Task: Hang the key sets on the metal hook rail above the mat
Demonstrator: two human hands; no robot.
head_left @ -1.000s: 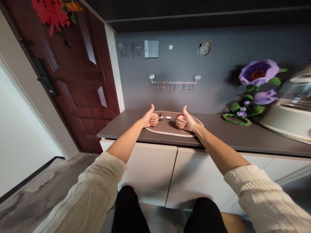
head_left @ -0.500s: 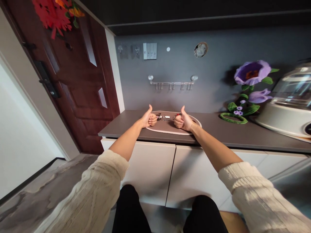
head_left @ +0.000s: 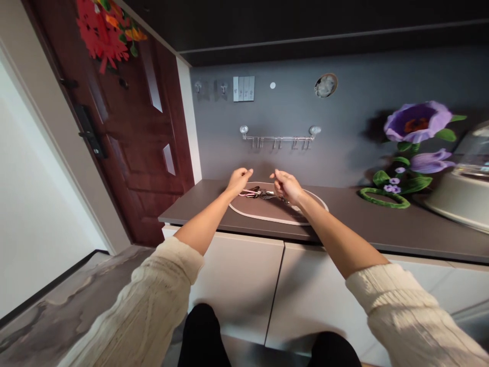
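Observation:
My left hand [head_left: 240, 179] is above the left end of a brown oval mat [head_left: 267, 211] with a pale rim. Its back faces me and its fingers are curled in, with the thumb pointing right. Over the right part of the mat is my right hand [head_left: 287, 186], loosely closed, the thumb and index finger at its upper left. I see nothing in either hand. Between and below the hands lies a tangle of small dark, pink and metallic things [head_left: 256, 192], perhaps keys; the right hand partly covers its right end.
On the wall behind hangs a clear rail with hooks [head_left: 280, 138]. A purple fabric flower [head_left: 418, 122] with a green ring base stands at the right, beside a pale appliance [head_left: 458, 196]. Dark red door [head_left: 141, 153] at the left; white cabinet doors [head_left: 237, 275] below the counter.
Both hands have left their thumbs-up fists: the thumbs are lowered and the wrists turned inward. The hands are slightly raised, showing more of the small things. The view has shifted a little.

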